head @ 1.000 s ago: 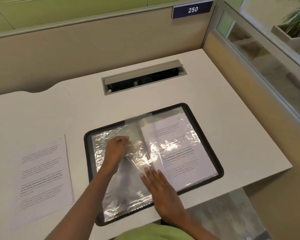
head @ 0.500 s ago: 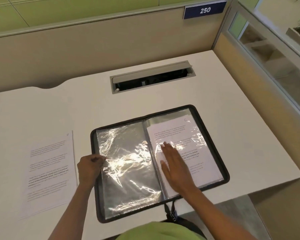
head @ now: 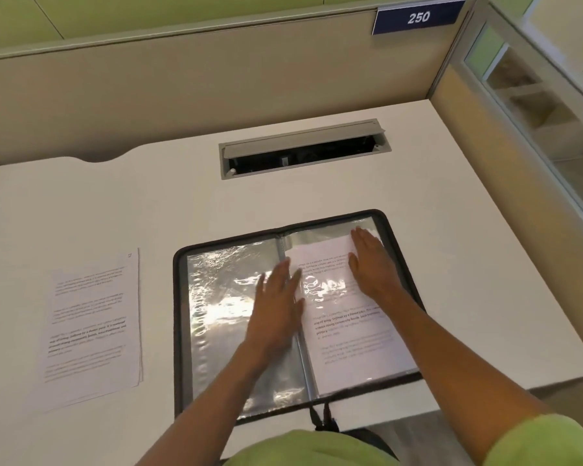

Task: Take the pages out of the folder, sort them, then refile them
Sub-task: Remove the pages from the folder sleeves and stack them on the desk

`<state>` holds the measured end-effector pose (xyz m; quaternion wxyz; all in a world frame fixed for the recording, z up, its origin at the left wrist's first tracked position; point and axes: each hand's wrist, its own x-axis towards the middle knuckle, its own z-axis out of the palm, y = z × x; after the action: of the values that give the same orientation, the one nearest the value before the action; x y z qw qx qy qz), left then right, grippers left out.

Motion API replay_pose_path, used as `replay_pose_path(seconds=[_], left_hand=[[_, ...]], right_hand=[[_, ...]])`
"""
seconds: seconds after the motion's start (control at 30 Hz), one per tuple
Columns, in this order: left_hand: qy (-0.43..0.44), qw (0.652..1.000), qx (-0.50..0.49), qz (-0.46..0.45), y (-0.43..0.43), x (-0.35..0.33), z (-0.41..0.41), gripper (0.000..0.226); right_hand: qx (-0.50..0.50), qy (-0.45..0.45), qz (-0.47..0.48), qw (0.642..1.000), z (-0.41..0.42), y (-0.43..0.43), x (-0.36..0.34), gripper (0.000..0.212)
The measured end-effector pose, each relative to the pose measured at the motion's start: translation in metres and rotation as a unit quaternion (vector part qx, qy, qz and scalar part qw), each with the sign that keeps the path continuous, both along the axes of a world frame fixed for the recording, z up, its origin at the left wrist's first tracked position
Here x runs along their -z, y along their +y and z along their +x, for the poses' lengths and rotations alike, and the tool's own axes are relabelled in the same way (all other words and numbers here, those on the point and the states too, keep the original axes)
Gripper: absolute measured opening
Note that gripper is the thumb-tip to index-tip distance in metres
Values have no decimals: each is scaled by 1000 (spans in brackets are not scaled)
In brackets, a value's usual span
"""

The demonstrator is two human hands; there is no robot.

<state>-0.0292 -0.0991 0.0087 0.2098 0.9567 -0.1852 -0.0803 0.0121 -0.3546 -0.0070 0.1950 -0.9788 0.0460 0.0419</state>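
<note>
A black zip folder (head: 181,331) lies open on the white desk, with clear plastic sleeves on both sides. The left sleeve (head: 216,297) looks empty and shiny. In the right sleeve sits a printed page (head: 347,334). My left hand (head: 276,307) lies flat with straight fingers across the folder's spine, fingertips at the page's left edge. My right hand (head: 371,264) rests flat near the top right corner of that page. A stack of printed pages (head: 91,324) lies on the desk left of the folder.
A grey cable hatch (head: 303,148) is set into the desk (head: 468,264) behind the folder. Beige partition walls close off the back and right; a blue "250" sign (head: 418,16) hangs at the top right. The folder's zip pull (head: 320,415) hangs over the front edge.
My left hand let go of the left sleeve's edge and moved right onto the spine, now flat. My right hand slid up toward the page's top right corner.
</note>
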Motion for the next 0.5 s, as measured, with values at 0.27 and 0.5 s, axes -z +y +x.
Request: replay_pose_path(seconds=[0.27,0.5], left_hand=[[-15,992,107,59,-72,49,2,65],[-38,993,103,34,-73,50,1,61]], right_hand=[[-84,-11,-43,996,53,-33,-3,50],[-138,-47,-83,986,83,-45,-18,25]])
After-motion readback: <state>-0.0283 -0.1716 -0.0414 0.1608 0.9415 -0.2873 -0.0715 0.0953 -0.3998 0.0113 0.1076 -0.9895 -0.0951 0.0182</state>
